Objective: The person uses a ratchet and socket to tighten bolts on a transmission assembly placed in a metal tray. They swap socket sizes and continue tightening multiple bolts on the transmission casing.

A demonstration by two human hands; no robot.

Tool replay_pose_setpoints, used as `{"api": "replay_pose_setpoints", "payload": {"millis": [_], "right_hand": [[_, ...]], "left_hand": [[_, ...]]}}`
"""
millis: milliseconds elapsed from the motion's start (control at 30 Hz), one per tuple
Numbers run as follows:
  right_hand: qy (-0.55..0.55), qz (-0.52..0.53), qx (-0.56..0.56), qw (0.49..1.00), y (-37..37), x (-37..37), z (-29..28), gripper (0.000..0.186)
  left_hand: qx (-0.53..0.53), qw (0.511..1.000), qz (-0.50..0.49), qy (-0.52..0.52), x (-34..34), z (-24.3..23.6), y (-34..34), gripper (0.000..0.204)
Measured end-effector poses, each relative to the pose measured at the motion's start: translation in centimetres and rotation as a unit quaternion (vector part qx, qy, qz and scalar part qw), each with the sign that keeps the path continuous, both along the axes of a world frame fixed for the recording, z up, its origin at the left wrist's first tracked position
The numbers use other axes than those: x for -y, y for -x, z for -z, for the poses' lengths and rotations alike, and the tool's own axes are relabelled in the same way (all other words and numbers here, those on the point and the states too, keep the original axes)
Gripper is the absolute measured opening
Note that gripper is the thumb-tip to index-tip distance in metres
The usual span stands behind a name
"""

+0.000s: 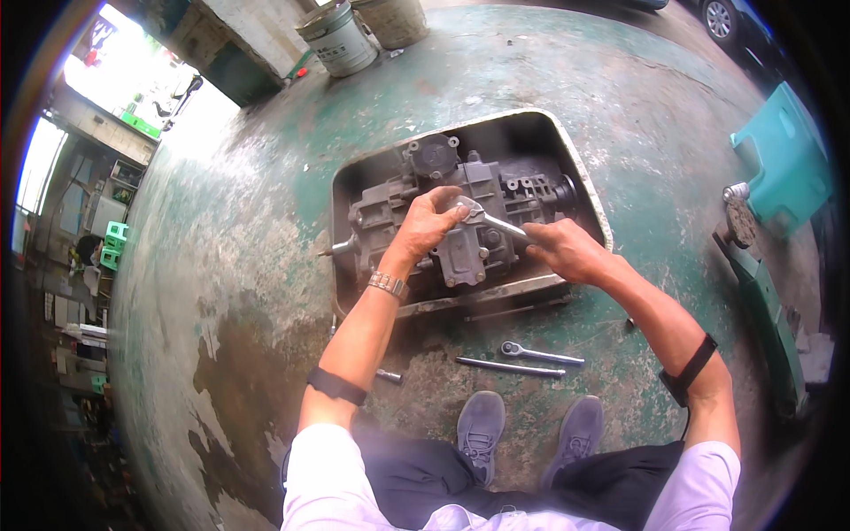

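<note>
Head view: one silver wrench (501,226), judged rigid, fairly heavy and perhaps oil-slick, lay over the grey gearbox (462,257) in the dark tray (542,133), head pinched between your left hand's (423,230) thumb and fingers, handle wrapped by your right hand (567,252), seemingly its best hold.

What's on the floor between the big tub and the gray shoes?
In the head view, a ratchet wrench and a straight metal bar lie there, plus a thin rod beside the tub.
</note>
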State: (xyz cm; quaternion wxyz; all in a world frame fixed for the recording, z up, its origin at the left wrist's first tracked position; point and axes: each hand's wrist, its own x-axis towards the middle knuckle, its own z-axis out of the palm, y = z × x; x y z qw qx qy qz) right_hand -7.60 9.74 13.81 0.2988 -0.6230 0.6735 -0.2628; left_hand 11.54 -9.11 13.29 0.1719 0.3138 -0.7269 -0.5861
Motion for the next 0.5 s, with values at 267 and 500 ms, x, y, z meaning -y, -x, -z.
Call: {"api": "replay_pose_setpoints", "payload": {"millis": [267, 500], "right_hand": [[-0.023, -0.03, -0.083, 0.996, 0.8, 0.5, -0.6, 0.028], [0.052, -0.028, -0.167, 0.984, 2.3, 0.7, -0.9, 0.023]], "left_hand": [[0.094, 0.987, 0.078, 0.107, -0.3, 1.6, 0.1, 0.063], [0.098, 0.942, 0.066, 0.313, -1.6, 3.2, 0.0, 0.048]]}}
